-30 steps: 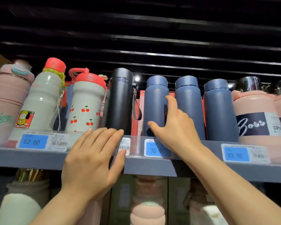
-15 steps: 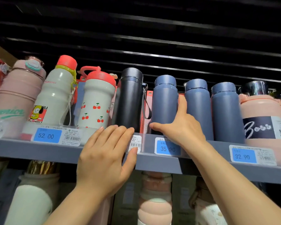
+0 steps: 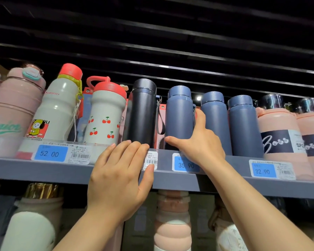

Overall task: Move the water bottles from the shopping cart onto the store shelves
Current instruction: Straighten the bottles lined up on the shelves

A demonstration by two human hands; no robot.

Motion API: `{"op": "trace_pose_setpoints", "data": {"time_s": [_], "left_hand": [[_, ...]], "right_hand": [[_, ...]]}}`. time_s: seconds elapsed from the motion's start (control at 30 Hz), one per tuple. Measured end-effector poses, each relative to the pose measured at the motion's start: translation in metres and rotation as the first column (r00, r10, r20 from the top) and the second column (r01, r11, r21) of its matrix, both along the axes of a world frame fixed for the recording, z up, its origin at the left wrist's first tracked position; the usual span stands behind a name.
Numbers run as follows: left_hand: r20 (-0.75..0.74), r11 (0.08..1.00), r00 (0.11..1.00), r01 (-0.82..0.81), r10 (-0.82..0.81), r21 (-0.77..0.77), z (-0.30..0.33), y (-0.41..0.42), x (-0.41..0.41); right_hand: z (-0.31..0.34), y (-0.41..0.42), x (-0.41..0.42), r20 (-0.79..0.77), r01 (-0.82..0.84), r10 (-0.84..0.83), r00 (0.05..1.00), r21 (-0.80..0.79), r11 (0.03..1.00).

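Store shelf [image 3: 43,171], right hand [image 3: 201,144] fingers wrapped round blue bottle [image 3: 179,116]; left hand [image 3: 118,174] flat, fingers straight

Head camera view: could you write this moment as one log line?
step: shelving | right hand: grips leftmost blue bottle standing on shelf | left hand: flat on shelf edge below black bottle | cart: unseen

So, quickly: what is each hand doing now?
Left hand: open, fingers flat on the shelf edge.
Right hand: grips the blue bottle near its base.
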State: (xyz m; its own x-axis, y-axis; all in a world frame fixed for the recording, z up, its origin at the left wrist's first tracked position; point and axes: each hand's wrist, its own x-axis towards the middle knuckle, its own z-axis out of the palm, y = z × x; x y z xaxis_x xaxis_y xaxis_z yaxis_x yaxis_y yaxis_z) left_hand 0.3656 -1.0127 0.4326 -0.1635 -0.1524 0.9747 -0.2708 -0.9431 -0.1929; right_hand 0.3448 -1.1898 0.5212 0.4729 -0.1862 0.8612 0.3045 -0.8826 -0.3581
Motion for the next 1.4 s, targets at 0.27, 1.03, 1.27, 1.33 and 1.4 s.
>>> {"op": "trace_pose_setpoints", "data": {"time_s": [0.27,1.03,1.27,1.33,1.4], "left_hand": [[0.033,1.0,0.999,-0.015,0.015,0.003,0.001,-0.001,0.001],[0.059,1.0,0.998,-0.008,0.008,0.0,-0.001,0.001,0.004],[0.065,1.0,0.998,-0.005,0.006,-0.007,-0.001,0.0,0.006],[0.063,1.0,0.998,-0.002,0.002,-0.004,-0.001,0.0,0.006],[0.068,1.0,0.998,-0.003,0.003,-0.003,0.0,0.001,0.006]], "right_hand": [[0.001,0.001,0.004,-0.004,0.066,-0.066,0.998,-0.018,0.998],[0.0,-0.077,-0.009,0.051,0.203,-0.204,0.978,0.035,0.979],[0.006,-0.076,-0.001,-0.114,0.206,-0.199,0.973,0.05,0.977],[0.006,-0.075,-0.001,-0.118,0.228,-0.218,0.969,0.077,0.971],[0.005,-0.074,-0.003,-0.129,0.25,-0.237,0.963,0.094,0.964]]}}
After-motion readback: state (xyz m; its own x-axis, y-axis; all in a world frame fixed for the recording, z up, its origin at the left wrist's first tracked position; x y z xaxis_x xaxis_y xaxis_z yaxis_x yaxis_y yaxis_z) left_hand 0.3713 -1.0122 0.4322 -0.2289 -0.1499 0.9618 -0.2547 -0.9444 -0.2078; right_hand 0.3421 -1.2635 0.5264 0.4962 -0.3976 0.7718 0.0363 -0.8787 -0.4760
